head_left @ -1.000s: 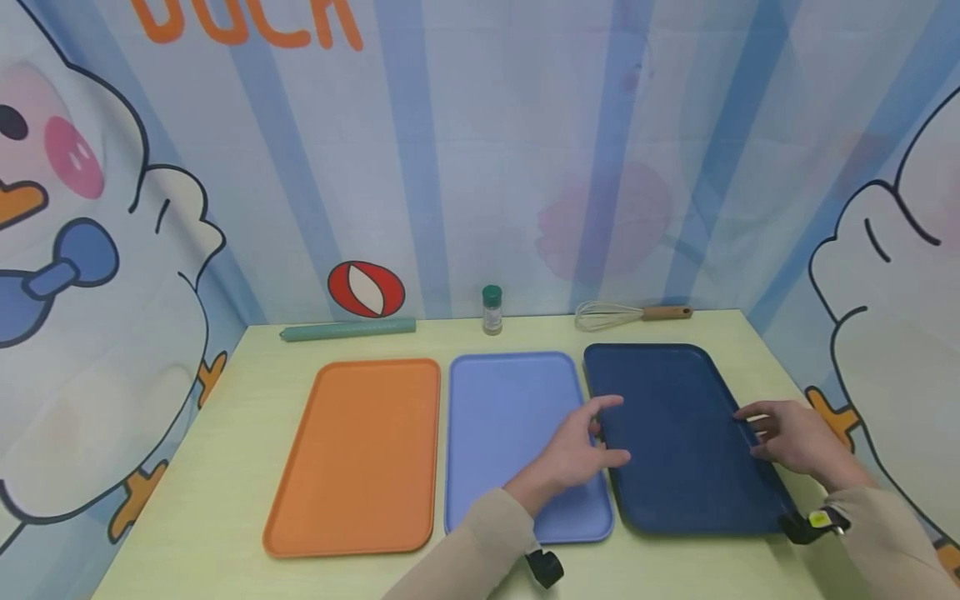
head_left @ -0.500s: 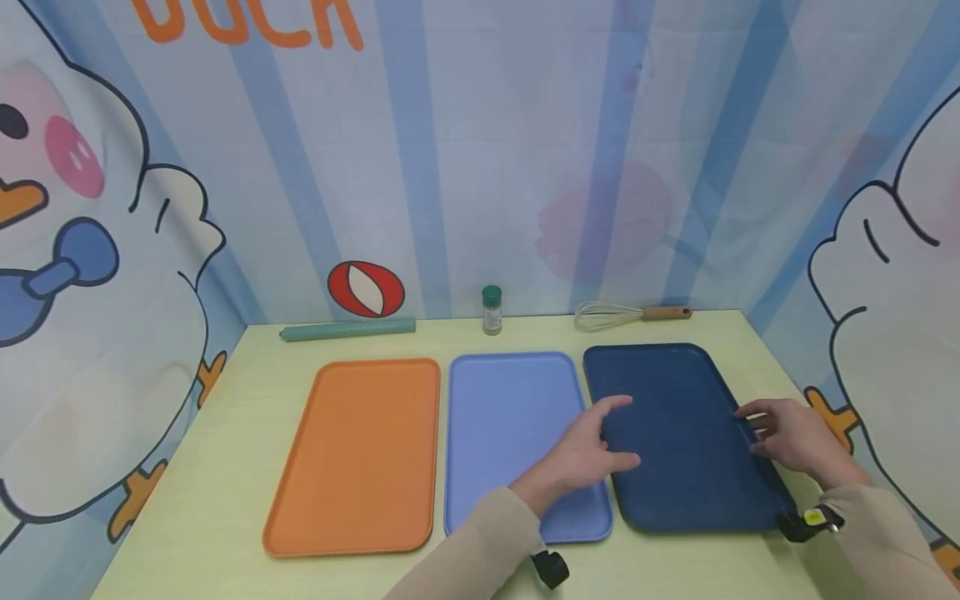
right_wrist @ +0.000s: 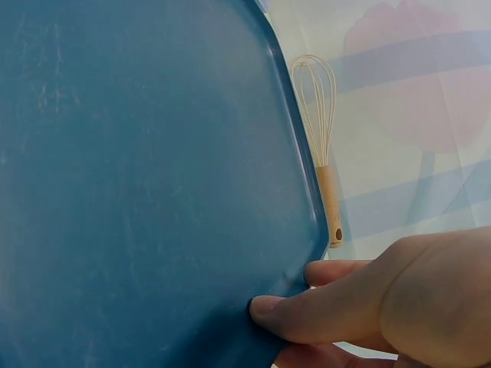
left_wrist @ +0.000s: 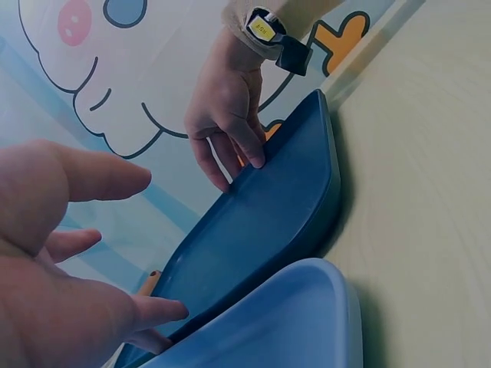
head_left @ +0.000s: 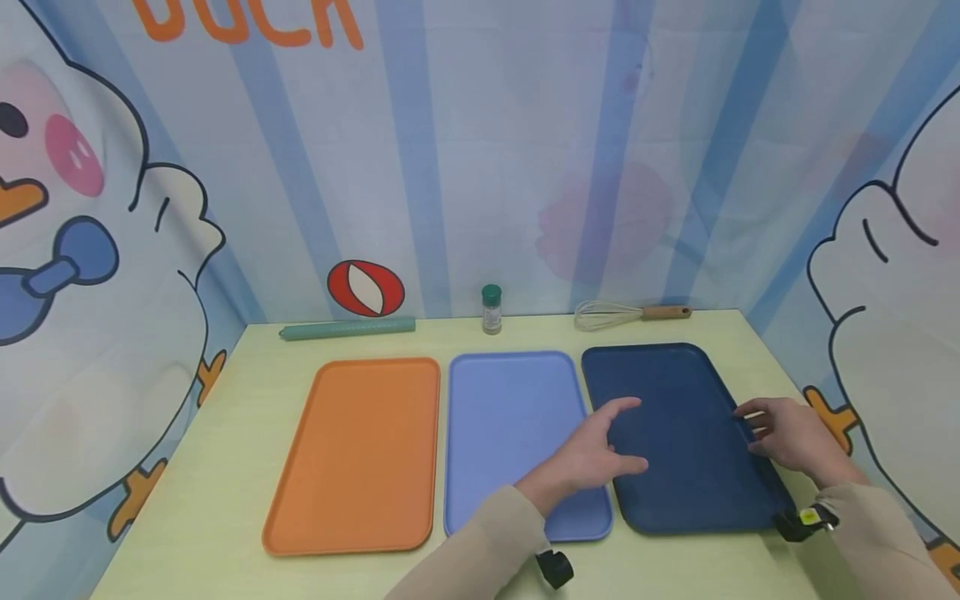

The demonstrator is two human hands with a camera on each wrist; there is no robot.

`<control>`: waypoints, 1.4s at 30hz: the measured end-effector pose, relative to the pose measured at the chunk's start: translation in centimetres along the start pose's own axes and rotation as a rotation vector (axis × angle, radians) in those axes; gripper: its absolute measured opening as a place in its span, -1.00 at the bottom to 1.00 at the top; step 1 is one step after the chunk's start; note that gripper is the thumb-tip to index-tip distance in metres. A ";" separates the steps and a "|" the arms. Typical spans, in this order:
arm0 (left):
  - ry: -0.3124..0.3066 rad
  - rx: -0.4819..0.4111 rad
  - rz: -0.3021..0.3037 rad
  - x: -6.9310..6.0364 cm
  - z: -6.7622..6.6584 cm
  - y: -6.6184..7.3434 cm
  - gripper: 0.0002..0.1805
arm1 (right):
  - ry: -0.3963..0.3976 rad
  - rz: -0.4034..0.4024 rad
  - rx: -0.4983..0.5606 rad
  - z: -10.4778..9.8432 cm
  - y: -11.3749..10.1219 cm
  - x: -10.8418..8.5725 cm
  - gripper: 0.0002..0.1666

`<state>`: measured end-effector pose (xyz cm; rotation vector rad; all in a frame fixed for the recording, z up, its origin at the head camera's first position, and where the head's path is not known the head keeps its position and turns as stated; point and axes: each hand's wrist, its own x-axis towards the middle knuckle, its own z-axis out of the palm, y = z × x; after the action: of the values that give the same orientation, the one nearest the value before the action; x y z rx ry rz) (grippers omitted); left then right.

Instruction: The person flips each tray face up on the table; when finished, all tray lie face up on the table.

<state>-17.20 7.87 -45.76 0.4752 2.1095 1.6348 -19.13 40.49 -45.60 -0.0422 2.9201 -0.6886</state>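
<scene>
A dark blue tray (head_left: 690, 475) lies at the right of a row of three. My right hand (head_left: 795, 437) holds its right rim; in the right wrist view the thumb (right_wrist: 284, 313) lies over the rim and other fingers are on the outer side. My left hand (head_left: 588, 454) is at the tray's left edge, thumb and forefinger spread apart over it, with nothing between them. In the left wrist view, its lower fingers (left_wrist: 157, 310) are by that rim; whether they touch it I cannot tell. The light blue tray (head_left: 510, 400) lies partly beneath my left forearm.
An orange tray (head_left: 360, 458) lies on the left. Along the back of the pale yellow table (head_left: 187, 500) are a green stick-like thing (head_left: 348, 329), a small green-capped jar (head_left: 491, 310) and a whisk (head_left: 633, 314). A printed cloth (head_left: 465, 167) hangs behind.
My left hand has slid a little to the right over the dark blue tray's left edge. That tray has shifted very slightly left. The right hand keeps nearly the same place.
</scene>
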 end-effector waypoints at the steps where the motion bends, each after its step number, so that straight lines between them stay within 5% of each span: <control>1: 0.000 -0.001 -0.003 0.0 0.0 0.0 -0.18 | 0.002 0.001 -0.004 0.1 0.0 0.0 -0.47; 31: -0.036 0.078 -0.018 -0.2 0.5 0.4 -0.19 | -0.021 0.014 -0.056 0.0 -0.4 -0.2 -0.43; 37: -0.061 0.040 0.030 -0.5 -0.4 0.1 -0.23 | -0.039 -0.018 -0.078 -0.1 -0.7 0.1 -0.37; 42: -0.045 0.077 0.060 -0.9 -2.3 -0.5 -0.25 | -0.009 -0.037 -0.126 0.0 -1.3 0.4 -0.30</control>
<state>-17.70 5.41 -45.62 0.5996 2.1505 1.5651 -19.50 39.32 -45.11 -0.1132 2.9566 -0.5079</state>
